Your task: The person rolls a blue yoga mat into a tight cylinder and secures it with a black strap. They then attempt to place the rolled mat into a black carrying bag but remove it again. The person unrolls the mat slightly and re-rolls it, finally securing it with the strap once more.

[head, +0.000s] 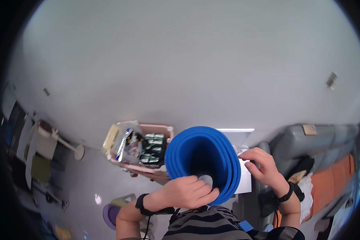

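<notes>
A rolled blue foam mat (232,180) stands on end before my chest, and I look down into its dark hollow middle. My left hand (192,192) grips the near side of the roll, its fingers curled over the rim into the hollow. By those fingers shows a pale grey rounded thing (206,181), partly hidden; what it is cannot be made out. My right hand (262,166) is at the roll's right side, thumb and fingers apart. Its index fingertip is close to the outer layer, and contact is not certain. The mat's lower end is out of sight.
Left of the mat, a pink cart (156,127) holds dark green packets (153,147) and plastic bags. A grey sofa (291,144) with an orange cushion (330,186) is at right. A purple-topped stool (109,216) stands lower left. The pale wall (183,66) rises ahead.
</notes>
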### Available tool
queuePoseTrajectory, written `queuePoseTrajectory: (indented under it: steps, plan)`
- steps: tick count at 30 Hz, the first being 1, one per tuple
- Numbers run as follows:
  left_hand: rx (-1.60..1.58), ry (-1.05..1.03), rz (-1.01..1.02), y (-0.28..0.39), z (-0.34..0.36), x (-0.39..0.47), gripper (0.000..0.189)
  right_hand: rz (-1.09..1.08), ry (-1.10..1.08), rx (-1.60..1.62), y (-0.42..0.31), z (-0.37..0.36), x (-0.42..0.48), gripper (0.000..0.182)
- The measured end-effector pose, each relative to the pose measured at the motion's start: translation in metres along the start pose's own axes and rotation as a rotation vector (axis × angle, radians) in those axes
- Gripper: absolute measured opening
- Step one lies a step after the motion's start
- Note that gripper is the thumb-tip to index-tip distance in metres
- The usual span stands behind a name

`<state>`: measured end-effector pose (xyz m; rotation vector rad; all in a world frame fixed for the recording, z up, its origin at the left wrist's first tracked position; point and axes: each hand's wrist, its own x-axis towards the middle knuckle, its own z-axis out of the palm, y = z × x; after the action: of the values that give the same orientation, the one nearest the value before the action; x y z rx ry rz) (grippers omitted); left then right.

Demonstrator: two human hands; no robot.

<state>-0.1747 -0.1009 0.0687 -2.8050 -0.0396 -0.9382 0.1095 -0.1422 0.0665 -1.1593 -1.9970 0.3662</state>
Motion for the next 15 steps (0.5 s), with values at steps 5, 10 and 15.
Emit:
queuePoseTrajectory:
  steps: [5, 10, 15]
  plan:
    - [-0.145, -0.059, 0.185, -0.009, 0.082, 0.028, 0.023, 0.012, 0.039, -0.169, -0.022, -0.031, -0.045, 0.028]
    - [-0.276, -0.104, 0.188, -0.001, 0.14, 0.025, 0.024, 0.099, -0.146, -0.252, 0.001, -0.019, -0.078, 0.026]
    - [-0.22, -0.112, 0.017, 0.003, 0.144, 0.026, 0.021, 0.057, -0.175, -0.336, 0.017, -0.014, -0.078, 0.025]
